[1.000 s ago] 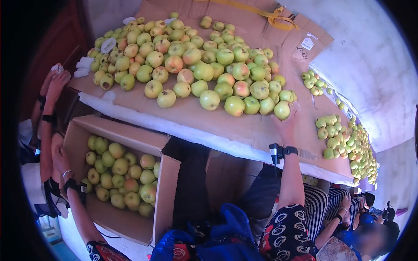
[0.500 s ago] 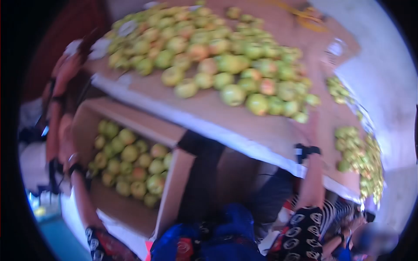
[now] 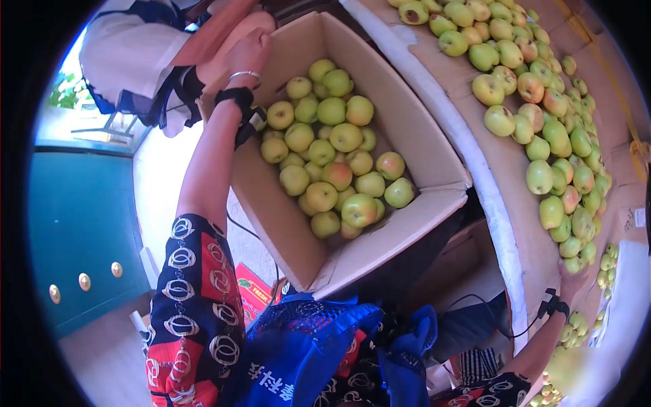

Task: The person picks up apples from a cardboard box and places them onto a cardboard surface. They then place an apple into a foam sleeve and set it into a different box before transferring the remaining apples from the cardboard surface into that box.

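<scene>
My left hand (image 3: pixel 249 55), with a bracelet and a black wrist strap, is closed over the upper left rim of a cardboard box (image 3: pixel 407 227). Inside the box lie several green-yellow apples (image 3: pixel 346 138), some blushed red. On the right, my right hand (image 3: pixel 574 277) rests low at the edge of a heap of apples (image 3: pixel 540 168) on the cardboard-covered table (image 3: pixel 447 88). A black strap circles that wrist, and its fingers are hard to make out.
Another person's arm (image 3: pixel 215 30) and pale sleeve are close beside my left hand. A teal cabinet (image 3: pixel 88 224) with round knobs stands at the left. The table's white edge (image 3: pixel 485 183) runs along the box. A red printed carton (image 3: pixel 253 292) lies below.
The view has swung left, bringing the box to the middle and the heap to the right. My left hand stays at the box rim; my right hand stays at the table.
</scene>
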Available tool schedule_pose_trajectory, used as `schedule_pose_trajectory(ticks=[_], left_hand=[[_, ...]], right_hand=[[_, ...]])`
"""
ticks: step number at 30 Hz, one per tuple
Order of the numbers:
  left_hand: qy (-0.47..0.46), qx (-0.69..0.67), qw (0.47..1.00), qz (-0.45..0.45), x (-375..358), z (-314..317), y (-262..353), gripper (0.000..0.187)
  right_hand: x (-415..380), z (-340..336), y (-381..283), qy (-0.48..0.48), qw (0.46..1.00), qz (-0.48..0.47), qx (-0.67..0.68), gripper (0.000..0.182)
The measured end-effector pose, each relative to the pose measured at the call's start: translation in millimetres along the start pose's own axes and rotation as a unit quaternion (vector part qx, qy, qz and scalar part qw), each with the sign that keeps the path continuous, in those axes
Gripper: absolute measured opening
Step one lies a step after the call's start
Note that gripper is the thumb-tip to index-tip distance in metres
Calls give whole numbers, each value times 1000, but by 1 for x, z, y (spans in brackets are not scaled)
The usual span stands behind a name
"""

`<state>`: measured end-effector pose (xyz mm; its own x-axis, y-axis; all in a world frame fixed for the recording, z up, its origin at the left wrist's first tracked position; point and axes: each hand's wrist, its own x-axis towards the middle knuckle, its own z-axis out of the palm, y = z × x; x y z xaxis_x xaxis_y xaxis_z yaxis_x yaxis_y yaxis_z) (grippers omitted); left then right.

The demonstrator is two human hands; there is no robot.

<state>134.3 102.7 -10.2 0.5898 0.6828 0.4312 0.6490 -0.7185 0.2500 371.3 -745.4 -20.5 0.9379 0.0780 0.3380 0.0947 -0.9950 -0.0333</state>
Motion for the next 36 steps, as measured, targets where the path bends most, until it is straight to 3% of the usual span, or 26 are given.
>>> schedule_pose_trajectory(ticks=[1,4,6,8,9,11,12,13,15,16,17,19,21,22,24,28,31,34,36], left_hand=[[0,0,1000,-11,1,-3,1,27],[53,-78,996,5,-1,4,7,22],[159,-82,980,93,5,5,3,24],[182,-109,970,117,-1,-4,19,26],[206,-134,959,144,-2,-11,24,29],[207,-128,960,137,-3,-15,24,26],[206,-126,961,135,-4,-15,24,23],[210,-127,961,131,-4,-13,21,23],[137,-77,986,55,-1,-11,14,24],[141,-82,985,57,1,-9,12,24],[147,-81,984,53,0,-4,12,24],[153,-87,983,45,2,2,16,23],[62,-138,988,13,2,3,18,19],[62,-141,988,13,1,2,19,19],[24,-141,990,14,1,1,22,20],[17,-161,986,30,-2,1,22,20],[72,-132,987,54,-1,-3,24,19],[45,-125,990,42,-3,-3,23,19],[62,-137,987,62,-2,-2,22,19]], right_hand=[[5,2,0,4,995,58,-85,78],[4,-57,-101,-6,992,3,-128,70],[-12,-102,-229,15,974,-175,146,62],[-43,-143,-340,-186,914,-191,307,57],[-62,-157,-386,-271,871,-248,327,54],[-95,-177,-466,-463,730,-394,312,51],[-115,-163,-489,-399,688,-518,314,55],[-132,-148,-511,-407,665,-543,313,57],[-160,-120,-548,-488,704,-500,126,57],[-168,-106,-564,-494,716,-490,63,60],[-175,-91,-574,-499,726,-473,-4,63],[-184,-68,-578,-501,724,-473,33,67],[-191,-56,-586,-515,706,-482,61,67],[-197,-54,-589,-515,708,-480,59,67],[-209,-52,-597,-486,714,-500,-67,60],[-219,-31,-588,-427,734,-526,-46,55],[-200,-31,-582,-429,719,-545,46,51],[-177,-39,-575,-499,687,-526,53,48],[-157,-42,-574,-716,521,-462,-49,53]])
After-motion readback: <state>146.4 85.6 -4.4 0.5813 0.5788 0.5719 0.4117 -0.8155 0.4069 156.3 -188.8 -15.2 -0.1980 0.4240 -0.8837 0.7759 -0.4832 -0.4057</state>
